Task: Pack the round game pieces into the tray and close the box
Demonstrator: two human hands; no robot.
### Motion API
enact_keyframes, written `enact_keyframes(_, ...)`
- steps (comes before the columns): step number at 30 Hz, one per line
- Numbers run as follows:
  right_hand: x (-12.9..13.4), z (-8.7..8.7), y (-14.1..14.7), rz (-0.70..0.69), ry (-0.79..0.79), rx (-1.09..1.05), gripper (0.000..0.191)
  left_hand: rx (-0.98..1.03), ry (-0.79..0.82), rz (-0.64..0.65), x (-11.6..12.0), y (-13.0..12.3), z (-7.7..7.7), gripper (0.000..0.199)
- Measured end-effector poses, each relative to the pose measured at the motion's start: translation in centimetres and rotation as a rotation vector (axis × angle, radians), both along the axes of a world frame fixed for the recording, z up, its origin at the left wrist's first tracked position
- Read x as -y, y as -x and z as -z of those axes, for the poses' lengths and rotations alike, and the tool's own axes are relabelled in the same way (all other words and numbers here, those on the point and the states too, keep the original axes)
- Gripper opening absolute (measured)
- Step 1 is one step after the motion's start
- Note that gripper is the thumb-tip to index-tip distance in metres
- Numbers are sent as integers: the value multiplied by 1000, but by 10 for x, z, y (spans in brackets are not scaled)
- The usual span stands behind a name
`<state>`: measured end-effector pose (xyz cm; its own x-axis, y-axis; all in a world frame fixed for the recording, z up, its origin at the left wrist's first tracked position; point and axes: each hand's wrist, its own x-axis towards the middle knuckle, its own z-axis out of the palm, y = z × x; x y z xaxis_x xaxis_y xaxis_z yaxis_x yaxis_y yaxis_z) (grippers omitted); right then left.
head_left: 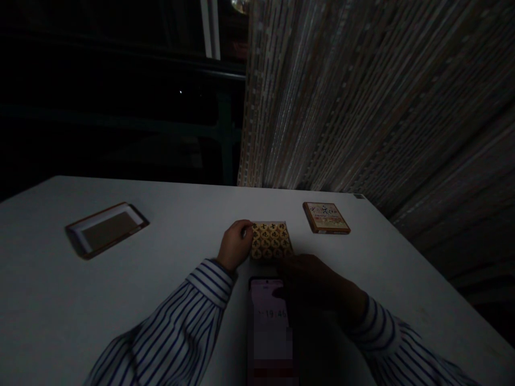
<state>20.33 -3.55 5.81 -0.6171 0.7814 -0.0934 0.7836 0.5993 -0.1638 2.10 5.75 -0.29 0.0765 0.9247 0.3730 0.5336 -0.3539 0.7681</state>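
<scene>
A small shallow box of round Chinese chess pieces (271,241), set in rows with dark characters facing up, lies on the white table in front of me. My left hand (236,244) is closed at its left edge, with thumb and forefinger curled against the far left corner. Beside the near right corner is my right hand (311,279), in deep shadow. Its fingers reach to the box's near edge, while the thumb stretches apart over a lit phone (271,321). The phone shows a timer-like number on its screen.
To the left on the table (181,225) lies an open box lid or tray (108,228) with a brown inside. A flat printed box (326,217) with large characters rests at the right. Behind the table's far edge hangs a string curtain (322,96); the room is dim.
</scene>
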Motion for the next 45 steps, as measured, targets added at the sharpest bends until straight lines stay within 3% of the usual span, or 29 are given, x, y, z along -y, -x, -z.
enact_keyframes(6,-3,3,-12,43,-8,-103,29,-12,-18,12,-1,1,2,23)
enact_keyframes(12,-24,9,-32,233,-157,-303,11,-14,-14,5,-1,0,2,22)
enact_keyframes(16,-44,17,-46,333,-225,-397,15,1,-8,10,-1,0,2,22)
enact_keyframes(22,-60,25,-48,323,-214,-465,18,-2,3,14,-1,1,2,22)
enact_keyframes(30,-52,34,-47,264,-154,-484,17,-7,3,3,0,1,0,22)
enact_keyframes(45,-47,29,-48,211,-89,-491,19,14,16,7,0,1,2,22)
